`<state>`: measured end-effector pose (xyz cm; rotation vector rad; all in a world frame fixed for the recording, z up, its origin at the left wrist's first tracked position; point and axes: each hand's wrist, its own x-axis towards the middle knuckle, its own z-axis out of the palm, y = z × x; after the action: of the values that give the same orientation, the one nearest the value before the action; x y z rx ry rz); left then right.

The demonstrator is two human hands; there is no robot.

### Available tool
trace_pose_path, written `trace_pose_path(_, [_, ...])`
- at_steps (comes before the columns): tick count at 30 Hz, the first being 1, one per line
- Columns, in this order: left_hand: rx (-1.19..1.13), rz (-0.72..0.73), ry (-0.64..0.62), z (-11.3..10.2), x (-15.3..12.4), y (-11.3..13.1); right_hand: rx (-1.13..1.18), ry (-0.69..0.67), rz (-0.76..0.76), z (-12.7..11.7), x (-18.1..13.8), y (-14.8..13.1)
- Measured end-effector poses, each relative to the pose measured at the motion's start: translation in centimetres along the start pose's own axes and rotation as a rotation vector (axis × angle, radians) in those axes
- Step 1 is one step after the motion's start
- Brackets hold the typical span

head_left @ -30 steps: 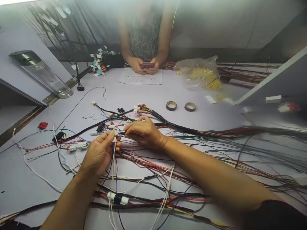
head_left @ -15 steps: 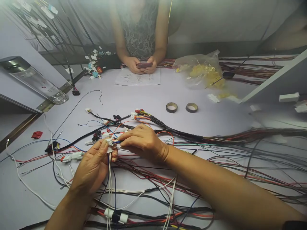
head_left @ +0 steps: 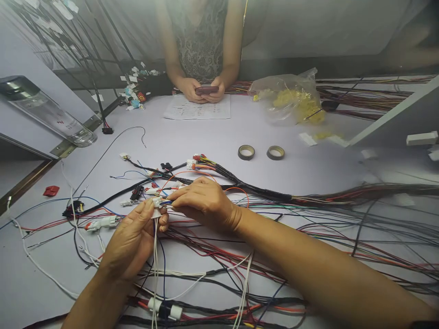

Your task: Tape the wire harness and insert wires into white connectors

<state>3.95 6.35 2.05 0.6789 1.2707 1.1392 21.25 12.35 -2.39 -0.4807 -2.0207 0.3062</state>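
My left hand point(head_left: 135, 237) pinches a small white connector point(head_left: 157, 202) between thumb and fingers, with a white tag or flap point(head_left: 156, 214) just below it. White wires point(head_left: 156, 256) hang down from there toward the table's near edge. Close on its right, my right hand point(head_left: 200, 198) is closed on thin wires point(head_left: 167, 202), blue and white among them, that run to the connector. Its fingertips nearly touch those of my left hand. Whether each wire sits inside the connector is too small to tell. Behind both hands lies a black-wrapped wiring harness point(head_left: 254, 188) with several plugs.
Loose wires point(head_left: 219, 246) cover the near table. Two tape rolls point(head_left: 246, 152) lie beyond the harness. Across the table a person's hands point(head_left: 207, 93) hold a phone above a printed sheet point(head_left: 174, 109). A bag of yellow parts point(head_left: 286, 100), a glass bottle point(head_left: 51, 114) and a red connector point(head_left: 51, 190) are around.
The whole view has shifted slightly. Both hands keep their hold at the connector, and my right fingertips stay close against it with the wires.
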Motion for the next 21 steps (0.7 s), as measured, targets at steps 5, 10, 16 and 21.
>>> trace_pose_path(5, [-0.029,-0.046,0.022,-0.32,0.16,-0.22,0.003,0.024,-0.004,-0.04,0.02,0.0])
trace_pose_path(10, [-0.029,-0.053,0.031,-0.32,0.14,-0.16,-0.009,-0.006,-0.002,-0.07,0.02,0.07])
trace_pose_path(16, [0.041,0.029,0.025,0.1,-0.07,0.05,-0.016,-0.058,0.002,-0.25,-0.08,0.07])
trace_pose_path(21, [0.076,0.066,0.025,0.26,-0.05,-0.03,-0.029,-0.107,0.02,-0.2,-0.21,0.13])
